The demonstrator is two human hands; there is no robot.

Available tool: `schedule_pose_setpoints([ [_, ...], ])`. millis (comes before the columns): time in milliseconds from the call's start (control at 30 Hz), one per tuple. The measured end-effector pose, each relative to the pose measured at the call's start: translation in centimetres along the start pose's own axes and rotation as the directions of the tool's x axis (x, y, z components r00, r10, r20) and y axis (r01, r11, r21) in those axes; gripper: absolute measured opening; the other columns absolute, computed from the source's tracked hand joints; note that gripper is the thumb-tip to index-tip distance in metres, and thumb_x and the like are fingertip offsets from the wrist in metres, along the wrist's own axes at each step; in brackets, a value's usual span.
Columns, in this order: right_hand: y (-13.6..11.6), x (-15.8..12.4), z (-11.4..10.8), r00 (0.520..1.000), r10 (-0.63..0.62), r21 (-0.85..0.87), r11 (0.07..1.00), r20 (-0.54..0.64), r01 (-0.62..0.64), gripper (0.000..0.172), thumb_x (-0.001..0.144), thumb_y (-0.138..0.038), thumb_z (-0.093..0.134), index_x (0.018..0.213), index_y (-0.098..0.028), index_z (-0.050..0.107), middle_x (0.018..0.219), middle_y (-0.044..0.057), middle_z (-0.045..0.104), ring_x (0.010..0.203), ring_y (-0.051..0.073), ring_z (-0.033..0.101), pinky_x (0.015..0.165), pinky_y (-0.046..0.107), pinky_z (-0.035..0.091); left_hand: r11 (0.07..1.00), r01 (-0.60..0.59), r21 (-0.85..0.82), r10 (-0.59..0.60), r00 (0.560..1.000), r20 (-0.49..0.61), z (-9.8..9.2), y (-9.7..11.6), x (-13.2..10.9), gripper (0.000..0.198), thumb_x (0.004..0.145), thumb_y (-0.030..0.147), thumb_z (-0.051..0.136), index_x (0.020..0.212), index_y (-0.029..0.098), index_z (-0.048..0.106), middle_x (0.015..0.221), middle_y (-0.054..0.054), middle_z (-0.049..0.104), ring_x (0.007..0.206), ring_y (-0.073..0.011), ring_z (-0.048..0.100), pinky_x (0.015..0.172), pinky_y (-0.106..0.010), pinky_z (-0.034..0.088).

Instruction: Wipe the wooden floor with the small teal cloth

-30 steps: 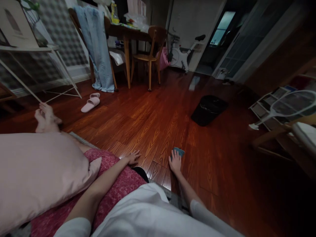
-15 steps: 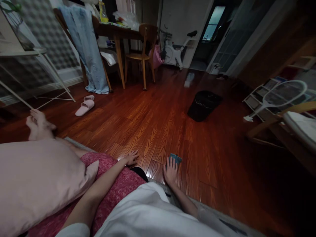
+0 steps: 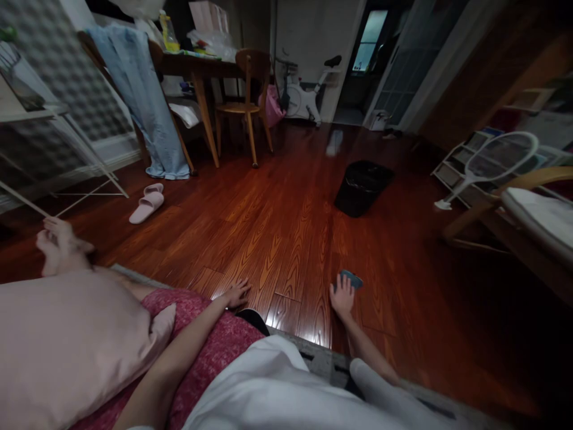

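My right hand (image 3: 344, 295) lies palm down with its fingers spread, over a flat blue-grey piece (image 3: 353, 279) that looks like a folded cloth. Part of that piece is hidden under the fingers, and its exact kind is unclear. My left hand (image 3: 238, 292) holds nothing. Its fingers are stretched out low over the wooden floor (image 3: 286, 239), beside the pink-red patterned fabric (image 3: 197, 310) across my lap. Whether its palm touches the floor is hard to see. A dark rounded object (image 3: 253, 319) pokes out just below the left hand.
A black bin (image 3: 362, 188) stands ahead to the right. Pink slippers (image 3: 148, 204) lie to the left, near a chair draped with jeans (image 3: 152, 107). A pale pink pillow (image 3: 71, 340) covers my legs. At right are a white racket (image 3: 501, 158) and a wooden-armed chair (image 3: 474, 221).
My right hand has slid to the right across the floor, and the blue-grey piece has moved with it. The left hand stays in nearly the same place. The view has shifted slightly.
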State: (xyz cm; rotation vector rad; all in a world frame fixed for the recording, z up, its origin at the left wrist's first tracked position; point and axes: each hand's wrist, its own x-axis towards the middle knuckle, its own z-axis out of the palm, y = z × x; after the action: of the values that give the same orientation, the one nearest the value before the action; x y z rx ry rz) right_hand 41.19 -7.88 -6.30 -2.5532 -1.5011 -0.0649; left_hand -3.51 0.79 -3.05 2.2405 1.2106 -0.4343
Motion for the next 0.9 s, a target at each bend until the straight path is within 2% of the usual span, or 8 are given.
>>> schedule_pose_setpoints([
  [100,4.1,-0.7,-0.1,0.99,0.132,-0.014,0.991,-0.047,-0.133,0.065,0.1,-0.037,0.021,0.156,-0.007,0.033,0.162,0.02,0.033,0.15,0.03,0.026,0.119,0.051,0.021,1.0,-0.003,0.029,0.003,1.0,-0.023,-0.3,0.7,-0.2,0.074,0.093,0.037,0.059,0.159,0.023,0.029,0.168,-0.015,0.01,0.154,-0.0334,0.009,0.122,-0.053,0.018],
  [200,4.7,-3.2,0.3,0.988,0.142,-0.019,0.989,-0.06,-0.144,0.065,0.1,-0.038,0.022,0.156,-0.007,0.034,0.161,0.02,0.034,0.15,0.031,0.026,0.119,0.051,0.021,0.995,-0.031,0.09,0.034,0.999,-0.033,-0.8,2.5,-0.1,0.074,0.092,0.028,0.057,0.16,0.023,0.027,0.169,-0.013,0.009,0.154,-0.0335,0.008,0.121,-0.056,0.019],
  [367,-0.9,-8.2,1.3,0.999,0.033,0.001,0.999,-0.03,-0.033,0.063,0.099,-0.038,0.028,0.155,-0.008,0.037,0.162,0.019,0.034,0.151,0.031,0.026,0.12,0.051,0.019,0.966,-0.175,0.189,0.166,0.984,0.065,-1.4,7.8,1.4,0.073,0.092,0.023,0.054,0.16,0.028,0.027,0.169,-0.012,0.007,0.154,-0.0369,0.009,0.117,-0.069,0.015],
  [500,-5.3,-10.4,1.8,0.964,-0.266,0.075,0.961,0.0,0.266,0.06,0.099,-0.04,0.033,0.155,-0.019,0.04,0.164,0.011,0.032,0.152,0.026,0.024,0.122,0.048,0.019,0.947,-0.249,0.204,0.233,0.967,0.102,-0.6,11.8,3.2,0.077,0.092,0.026,0.054,0.161,0.031,0.022,0.17,-0.011,0.004,0.153,-0.0408,0.005,0.112,-0.075,0.02],
  [633,-5.1,-9.1,1.6,0.904,-0.427,0.103,0.899,-0.01,0.426,0.057,0.101,-0.04,0.031,0.155,-0.024,0.039,0.165,0.006,0.031,0.152,0.022,0.024,0.122,0.045,0.02,0.968,-0.176,0.18,0.162,0.983,0.091,0.5,13.4,4.1,0.085,0.088,0.024,0.059,0.161,0.038,0.017,0.17,-0.006,0.0,0.153,-0.0429,0.0,0.109,-0.079,0.021],
  [733,-1.8,-6.0,0.8,0.951,-0.308,0.066,0.949,0.006,0.307,0.058,0.1,-0.038,0.028,0.154,-0.02,0.041,0.164,0.008,0.034,0.152,0.023,0.026,0.121,0.045,0.021,0.973,-0.165,0.163,0.147,0.983,0.114,0.6,13.1,4.0,0.088,0.088,0.028,0.063,0.16,0.042,0.015,0.17,-0.003,-0.001,0.152,-0.0435,-0.002,0.106,-0.084,0.018],
  [833,3.0,-2.9,-0.2,0.998,-0.061,0.011,0.998,0.006,0.061,0.061,0.1,-0.037,0.025,0.153,-0.013,0.043,0.162,0.013,0.036,0.151,0.026,0.027,0.121,0.045,0.021,0.971,-0.172,0.167,0.152,0.98,0.125,0.4,12.7,3.8,0.091,0.089,0.039,0.067,0.16,0.043,0.009,0.17,-0.003,-0.005,0.152,-0.0443,-0.006,0.105,-0.085,0.017],
  [900,6.4,-1.8,-0.7,0.993,0.113,-0.005,0.994,-0.029,-0.113,0.062,0.099,-0.037,0.025,0.153,-0.011,0.042,0.161,0.016,0.037,0.15,0.028,0.027,0.12,0.047,0.022,0.969,-0.17,0.177,0.148,0.98,0.135,0.3,12.6,3.7,0.096,0.087,0.043,0.07,0.16,0.044,0.007,0.169,-0.004,-0.007,0.152,-0.0443,-0.008,0.105,-0.084,0.017],
])
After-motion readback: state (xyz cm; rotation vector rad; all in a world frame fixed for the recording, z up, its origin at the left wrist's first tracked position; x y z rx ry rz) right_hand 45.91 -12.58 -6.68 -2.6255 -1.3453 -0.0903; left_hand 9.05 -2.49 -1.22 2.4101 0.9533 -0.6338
